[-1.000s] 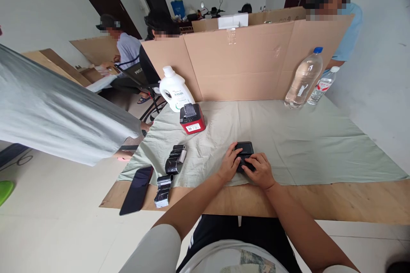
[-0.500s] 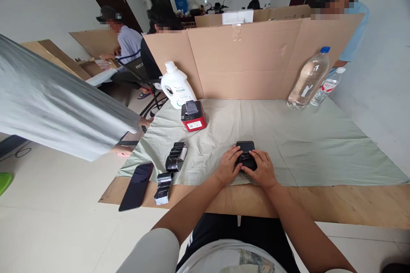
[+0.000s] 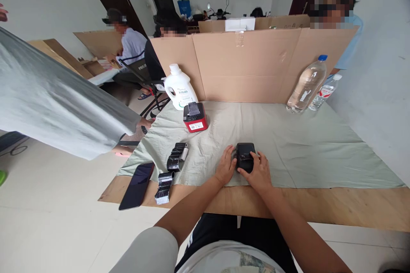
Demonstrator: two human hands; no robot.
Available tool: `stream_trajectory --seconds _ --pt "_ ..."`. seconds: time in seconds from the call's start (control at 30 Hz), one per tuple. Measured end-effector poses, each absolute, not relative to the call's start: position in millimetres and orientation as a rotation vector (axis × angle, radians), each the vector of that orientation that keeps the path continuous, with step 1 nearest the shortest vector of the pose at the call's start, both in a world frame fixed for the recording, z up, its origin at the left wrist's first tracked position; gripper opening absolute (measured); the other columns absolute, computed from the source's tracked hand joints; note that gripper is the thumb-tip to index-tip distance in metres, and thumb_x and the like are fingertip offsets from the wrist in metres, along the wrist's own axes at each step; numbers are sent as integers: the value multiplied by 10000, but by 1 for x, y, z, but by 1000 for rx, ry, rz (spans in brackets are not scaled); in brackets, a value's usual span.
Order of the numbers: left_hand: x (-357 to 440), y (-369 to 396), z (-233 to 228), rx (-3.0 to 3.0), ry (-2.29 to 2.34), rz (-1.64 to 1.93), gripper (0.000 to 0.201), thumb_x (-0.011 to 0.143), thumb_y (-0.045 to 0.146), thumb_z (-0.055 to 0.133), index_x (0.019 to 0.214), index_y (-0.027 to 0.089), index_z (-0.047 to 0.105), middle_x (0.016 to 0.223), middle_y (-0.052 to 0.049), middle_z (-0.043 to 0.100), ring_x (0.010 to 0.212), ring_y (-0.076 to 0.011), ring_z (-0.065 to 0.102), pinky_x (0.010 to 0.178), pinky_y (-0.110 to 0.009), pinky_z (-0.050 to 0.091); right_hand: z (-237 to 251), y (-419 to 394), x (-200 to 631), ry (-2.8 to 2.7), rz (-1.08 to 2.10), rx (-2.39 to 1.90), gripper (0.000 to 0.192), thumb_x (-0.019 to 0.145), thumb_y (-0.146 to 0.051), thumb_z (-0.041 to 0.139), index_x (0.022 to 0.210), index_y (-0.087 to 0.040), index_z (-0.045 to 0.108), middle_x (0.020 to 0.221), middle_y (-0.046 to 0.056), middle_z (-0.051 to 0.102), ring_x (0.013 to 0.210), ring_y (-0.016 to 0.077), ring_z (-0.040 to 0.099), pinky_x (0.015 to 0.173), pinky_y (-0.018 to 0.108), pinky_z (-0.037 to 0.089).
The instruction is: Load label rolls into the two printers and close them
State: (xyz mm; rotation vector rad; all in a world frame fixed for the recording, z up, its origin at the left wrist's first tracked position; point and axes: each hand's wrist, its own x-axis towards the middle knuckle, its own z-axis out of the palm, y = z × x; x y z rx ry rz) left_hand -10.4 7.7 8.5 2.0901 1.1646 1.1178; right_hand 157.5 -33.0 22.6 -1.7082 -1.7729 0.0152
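Observation:
In front of me on the cloth lies a small black printer-like device (image 3: 245, 152), box-shaped, with a dark strip across its top. My right hand (image 3: 260, 170) holds it from the right and front, fingertips at the right edge and thumb at the lower front. My left hand (image 3: 226, 165) rests at its left side with fingers stretched out, holding nothing; whether the thumb touches the device I cannot tell. Left of my hands lie a partly unrolled black paper roll (image 3: 174, 158) and another black strip roll (image 3: 164, 187). A red and black printer (image 3: 196, 117) stands farther back.
A phone (image 3: 136, 185) lies at the table's left edge. Behind stand a white jug (image 3: 182, 87), a large bottle (image 3: 306, 87), a smaller bottle (image 3: 325, 92) and a cardboard screen (image 3: 243, 68). A person in a grey sleeve (image 3: 64, 98) is close on the left.
My left hand has come off the top of the black device to its left side. My right fingers have shifted to its right edge, and more of its top shows.

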Motion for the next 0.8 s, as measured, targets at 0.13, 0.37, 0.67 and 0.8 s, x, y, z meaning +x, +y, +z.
stream_trajectory --seconds 0.13,0.37,0.67,0.8 --pt "-13 8 2 2000 1191 1111 487 982 427 295 1397 180 358 1409 -146 432 1351 -245 379 1132 -485 312 27 -30 138 -1705 45 -1901 927 681 -591 680 1431 -169 335 1299 236 452 1096 375 516 871 530 443" --pt "-16 5 3 2073 1263 918 453 965 417 344 1350 190 418 1324 -135 516 1261 -252 478 1078 -485 380 26 -13 161 -1633 101 -1796 853 643 -423 663 1395 -195 332 1216 158 558 1099 330 553 915 489 461" --pt "-10 7 4 2571 1120 325 520 927 385 453 1438 320 382 1537 -35 338 1443 -283 226 1160 -562 175 51 114 314 -1158 -31 -2023 866 581 -406 694 1332 -101 387 1233 210 566 1137 346 541 987 478 406" --pt "-10 8 9 2611 1043 260 551 952 434 399 1483 374 266 1580 -4 231 1470 -275 139 1174 -567 107 44 138 359 -1036 -5 -2204 907 591 -414 706 1366 -101 353 1266 233 533 1166 374 512 960 488 397"
